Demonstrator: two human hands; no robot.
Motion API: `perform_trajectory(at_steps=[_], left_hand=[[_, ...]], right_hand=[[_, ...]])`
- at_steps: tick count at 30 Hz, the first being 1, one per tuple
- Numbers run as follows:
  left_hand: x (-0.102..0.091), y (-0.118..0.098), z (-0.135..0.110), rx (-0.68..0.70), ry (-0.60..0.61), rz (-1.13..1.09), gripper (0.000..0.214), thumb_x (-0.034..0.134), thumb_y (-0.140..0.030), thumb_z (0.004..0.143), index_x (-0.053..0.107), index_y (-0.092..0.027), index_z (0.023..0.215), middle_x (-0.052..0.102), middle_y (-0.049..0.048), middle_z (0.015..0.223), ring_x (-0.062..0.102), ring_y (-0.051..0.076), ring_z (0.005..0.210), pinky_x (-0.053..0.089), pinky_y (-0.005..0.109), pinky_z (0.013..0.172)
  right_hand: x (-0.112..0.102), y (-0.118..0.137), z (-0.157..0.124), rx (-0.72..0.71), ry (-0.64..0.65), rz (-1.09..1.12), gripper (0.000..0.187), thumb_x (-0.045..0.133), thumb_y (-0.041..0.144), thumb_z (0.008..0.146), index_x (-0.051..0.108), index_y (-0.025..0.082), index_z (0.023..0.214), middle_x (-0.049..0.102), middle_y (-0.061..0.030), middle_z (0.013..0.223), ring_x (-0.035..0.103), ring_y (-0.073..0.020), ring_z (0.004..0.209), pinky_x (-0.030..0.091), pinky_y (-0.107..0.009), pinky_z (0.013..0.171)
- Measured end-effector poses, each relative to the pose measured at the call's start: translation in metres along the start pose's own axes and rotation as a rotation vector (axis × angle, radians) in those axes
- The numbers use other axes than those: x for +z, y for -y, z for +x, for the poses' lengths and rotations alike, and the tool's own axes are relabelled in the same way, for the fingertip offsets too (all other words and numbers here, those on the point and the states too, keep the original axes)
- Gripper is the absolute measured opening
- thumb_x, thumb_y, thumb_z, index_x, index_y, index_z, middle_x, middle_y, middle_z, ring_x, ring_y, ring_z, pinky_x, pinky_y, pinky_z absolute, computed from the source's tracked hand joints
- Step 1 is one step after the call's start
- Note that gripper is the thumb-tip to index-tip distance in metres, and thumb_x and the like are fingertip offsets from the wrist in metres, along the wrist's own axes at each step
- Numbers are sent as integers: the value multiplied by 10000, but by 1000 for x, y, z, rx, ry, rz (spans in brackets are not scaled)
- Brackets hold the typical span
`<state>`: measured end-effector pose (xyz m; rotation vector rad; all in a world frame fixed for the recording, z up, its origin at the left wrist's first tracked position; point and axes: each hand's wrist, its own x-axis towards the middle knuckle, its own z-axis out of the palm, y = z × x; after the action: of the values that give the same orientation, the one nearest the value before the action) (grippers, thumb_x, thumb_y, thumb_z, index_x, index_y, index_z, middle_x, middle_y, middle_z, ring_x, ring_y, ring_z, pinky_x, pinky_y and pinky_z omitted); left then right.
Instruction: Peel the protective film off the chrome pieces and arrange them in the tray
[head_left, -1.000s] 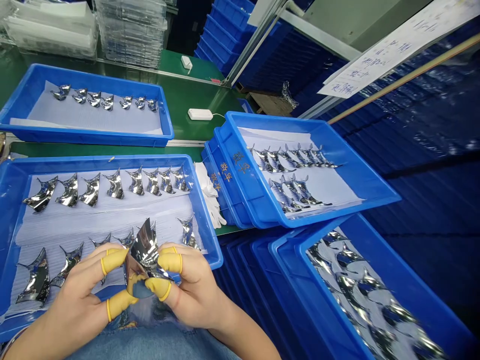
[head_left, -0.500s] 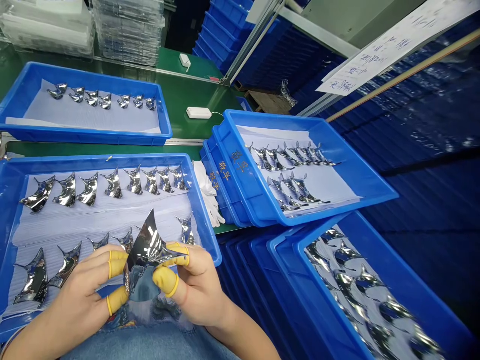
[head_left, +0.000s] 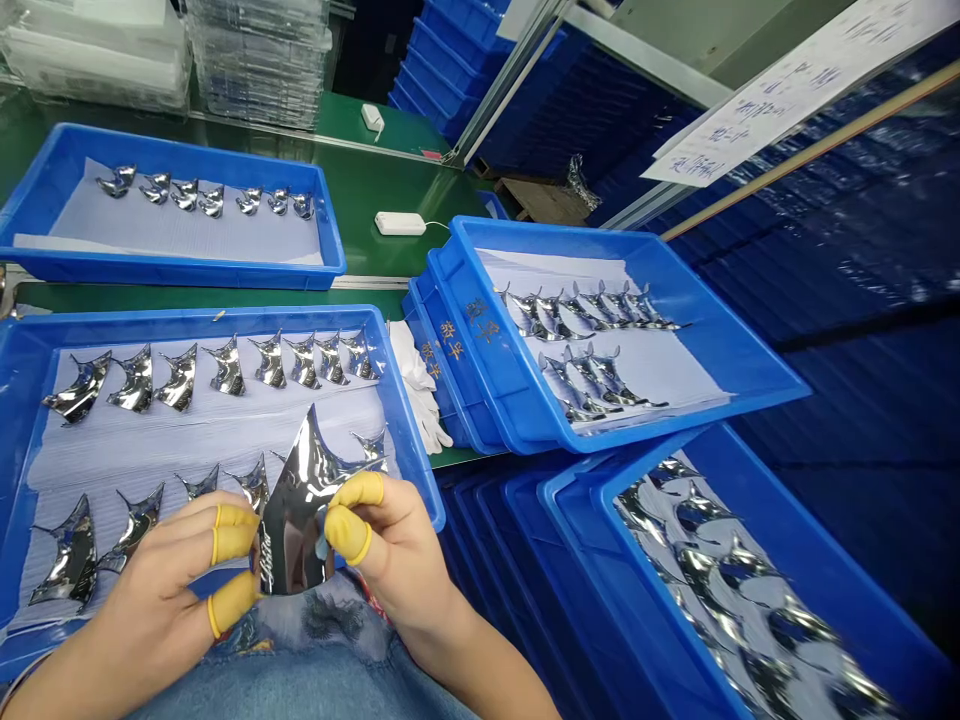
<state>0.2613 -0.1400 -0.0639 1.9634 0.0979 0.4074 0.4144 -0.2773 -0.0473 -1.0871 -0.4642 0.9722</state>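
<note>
Between my two hands is a shiny chrome-like curved part [head_left: 296,520] with pointed corners, its mirror face toward me. My left hand [head_left: 176,570] pinches its left edge with thumb and fingers. On the right side, my right hand [head_left: 401,550] grips the edge between thumb and forefinger. Yellow finger cots cover several fingertips of both hands. Behind and below the held part lies a blue tray [head_left: 409,420] lined with white paper, where similar shiny parts [head_left: 226,368] rest in two rows. My left hand hides some of the near row.
At the back left, another blue tray [head_left: 334,235] holds smaller shiny parts. Stacked blue trays [head_left: 757,375] with more parts stand to the right, a lower one [head_left: 847,590] nearer me. White gloves [head_left: 420,395] lie between the trays. A white adapter-like box [head_left: 400,224] sits on the green table.
The shiny part has turned in my hands, so its broad face now points more toward me. My right fingers have shifted along its right edge. The left hand has hardly moved.
</note>
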Motion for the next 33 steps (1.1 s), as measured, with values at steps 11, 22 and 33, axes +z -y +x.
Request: perform_trajectory(at_steps=[11, 22, 33], left_hand=[[-7, -14, 0, -96, -101, -102, 225, 718, -101, 824, 699, -303, 922, 694, -52, 737, 677, 151, 788, 563, 202, 707], [1, -32, 1, -252, -190, -438, 445, 836, -222, 760, 748, -449, 1132, 777, -53, 825, 715, 163, 709, 615, 238, 670], [-14, -25, 7, -434, -130, -385, 282, 682, -446, 881, 801, -250, 718, 680, 3, 593, 569, 129, 515, 509, 199, 515]], right_hand=[[2, -9, 12, 225, -64, 316, 359, 882, 449, 675, 639, 190, 724, 601, 48, 584, 506, -87, 483, 442, -236, 532], [25, -47, 21, 541, 44, 653, 300, 873, 276, 566, 624, 181, 702, 565, 53, 586, 476, -92, 530, 411, -213, 525], [21, -34, 18, 406, -48, 523, 419, 947, 413, 526, 628, 173, 653, 568, 58, 526, 446, -71, 461, 378, -199, 483]])
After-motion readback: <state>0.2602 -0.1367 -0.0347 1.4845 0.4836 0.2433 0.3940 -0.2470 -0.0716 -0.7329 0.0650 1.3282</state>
